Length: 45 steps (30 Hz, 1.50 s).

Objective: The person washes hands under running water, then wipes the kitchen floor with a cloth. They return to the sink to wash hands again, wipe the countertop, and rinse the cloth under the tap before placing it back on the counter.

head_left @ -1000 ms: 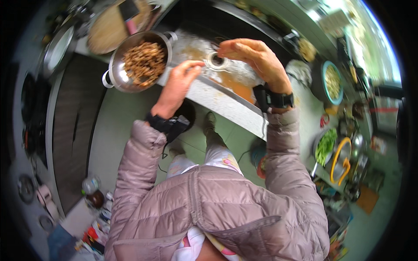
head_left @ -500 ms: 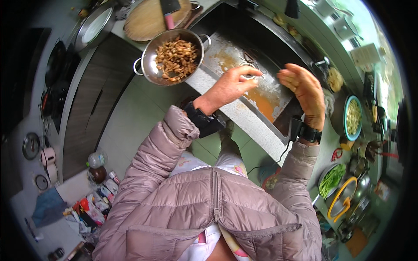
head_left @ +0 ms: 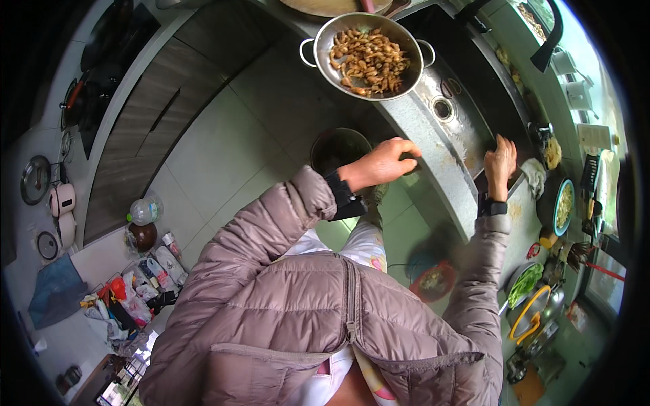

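Observation:
My left hand (head_left: 382, 163) is in the air just off the counter's front edge, thumb and forefinger apart, with nothing in it. At the near right end of the dark sink (head_left: 462, 108), my right hand (head_left: 500, 164) reaches over the basin, fingers loosely bent and no object visible in them. The basin's wet metal floor shows a round drain (head_left: 443, 109). To the left of the sink, a two-handled steel pan (head_left: 326, 62) filled with small brown pieces (head_left: 374, 61) sits at the counter edge.
Below my left hand, a dark bucket (head_left: 338, 145) stands on the floor. A red basin (head_left: 434, 281) is on the floor near my right arm. Along the right-hand counter are a pale cloth (head_left: 534, 177), a blue-rimmed bowl (head_left: 563, 206) and greens (head_left: 525, 284). A black faucet (head_left: 550, 40) arches beyond the sink.
Both hands have come away from above the middle of the sink; the left now hangs off the counter edge. Brown-orange murk over the basin floor has mostly gone. The view has shifted.

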Each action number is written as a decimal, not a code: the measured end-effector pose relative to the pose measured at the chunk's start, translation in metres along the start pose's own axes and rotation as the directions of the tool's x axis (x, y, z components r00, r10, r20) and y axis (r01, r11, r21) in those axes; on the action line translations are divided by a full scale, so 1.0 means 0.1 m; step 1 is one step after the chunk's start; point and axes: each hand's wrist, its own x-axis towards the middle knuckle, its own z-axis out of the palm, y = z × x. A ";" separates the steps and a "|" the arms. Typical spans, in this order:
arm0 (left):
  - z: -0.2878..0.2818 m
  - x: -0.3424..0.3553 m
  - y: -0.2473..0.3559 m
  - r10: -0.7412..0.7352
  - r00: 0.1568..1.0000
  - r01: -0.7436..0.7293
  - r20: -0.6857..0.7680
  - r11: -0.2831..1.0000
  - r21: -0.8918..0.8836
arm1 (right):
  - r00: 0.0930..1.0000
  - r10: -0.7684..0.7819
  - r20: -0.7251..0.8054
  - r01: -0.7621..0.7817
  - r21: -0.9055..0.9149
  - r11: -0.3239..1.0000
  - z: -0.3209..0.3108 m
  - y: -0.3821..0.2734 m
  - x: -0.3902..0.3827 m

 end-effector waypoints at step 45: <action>-1.98 -1.85 -1.88 -0.518 0.852 0.505 0.081 0.771 -0.387 | 0.928 -0.106 0.356 -0.059 0.422 0.905 4.69 -1.33 -1.55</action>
